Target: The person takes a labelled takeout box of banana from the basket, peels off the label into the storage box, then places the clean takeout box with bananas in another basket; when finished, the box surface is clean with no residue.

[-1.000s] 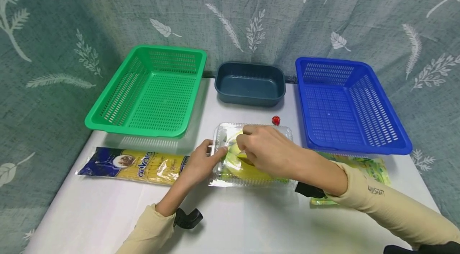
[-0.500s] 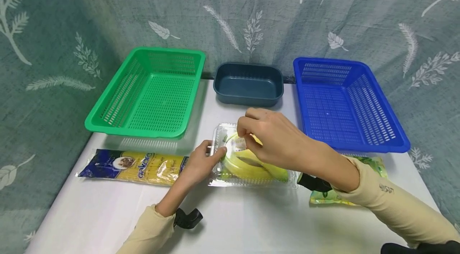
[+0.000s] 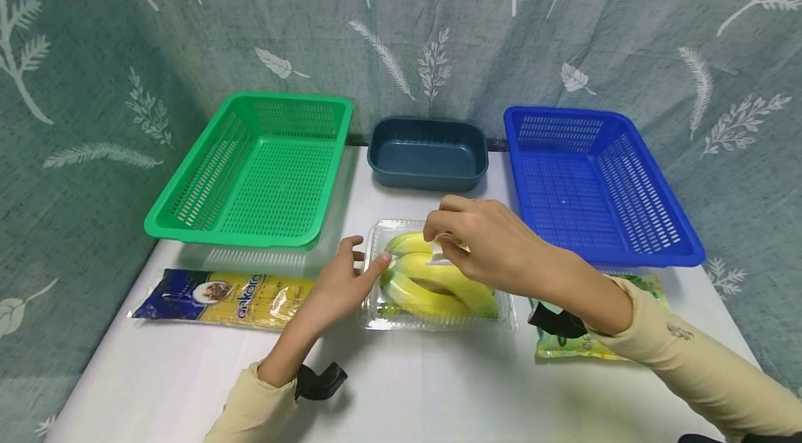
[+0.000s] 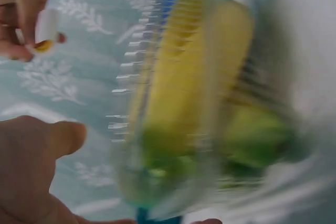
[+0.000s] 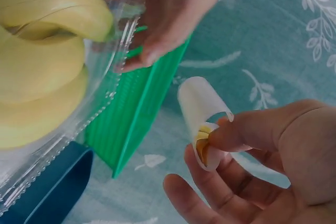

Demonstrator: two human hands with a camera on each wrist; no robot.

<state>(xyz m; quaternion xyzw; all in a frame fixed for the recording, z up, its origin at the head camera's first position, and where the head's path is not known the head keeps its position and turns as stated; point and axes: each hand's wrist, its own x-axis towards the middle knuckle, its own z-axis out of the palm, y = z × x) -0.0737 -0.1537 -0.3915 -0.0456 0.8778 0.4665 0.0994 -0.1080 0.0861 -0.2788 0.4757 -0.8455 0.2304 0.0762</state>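
A clear plastic clamshell box [image 3: 370, 311] with yellow-green bananas [image 3: 432, 283] inside lies in the middle of the table. My right hand [image 3: 495, 237] is raised above the lid and pinches a curled white sticker [image 5: 202, 98] between thumb and fingertips. A small banana picture shows on the sticker in the right wrist view. At the box's left side is my left hand [image 3: 341, 290], its thumb by the lid's edge and its fingers spread loosely. Whether that thumb touches the plastic I cannot tell. The left wrist view is blurred over the box.
A green basket [image 3: 234, 237] stands back left, a dark teal tub [image 3: 428, 182] back centre and a blue basket [image 3: 626, 258] back right. A pasta packet [image 3: 225, 297] lies left of my left hand. A green-yellow packet [image 3: 576, 345] lies partly under my right forearm.
The round sticker has come off the lid and curled in my right hand, which rose and shifted slightly right. My left hand has loosened and drawn slightly left from the box.
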